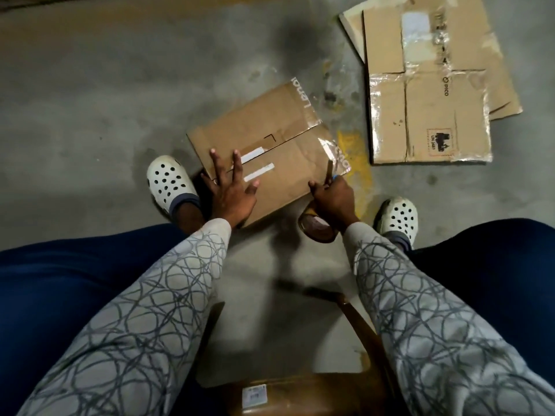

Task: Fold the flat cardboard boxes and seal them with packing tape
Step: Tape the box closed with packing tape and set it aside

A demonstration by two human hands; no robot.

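Between the person's two feet, on the grey concrete floor (105,85), sits a folded cardboard box (270,139), turned at an angle so one corner points toward the camera. Its top flaps meet along a seam, with two white label strips (258,163) lying near that seam and clear tape shining along the far right edge over printed white lettering.

The left hand (231,187) lies flat on the near left part of the box top, fingers spread wide and holding nothing, pressing down beside the label strips. The right hand (333,196) is closed around a roll of brown packing tape (315,226), which hangs at the near right edge of the box; a short strip of tape (330,169) stands up from that hand against the box's right side. Whether the strip's end is already stuck to the cardboard is hard to tell.

Both arms wear pale sleeves (144,325) marked with dark scribbled loops, over dark blue trousers. White perforated clogs are on the feet, the left one (168,181) just beside the box, the right one (396,217) near the tape roll.

Farther off at upper right, a stack of flattened cardboard boxes (429,85) lies on the floor, with old clear tape across it. A brown wooden seat (300,394) shows at the bottom edge.
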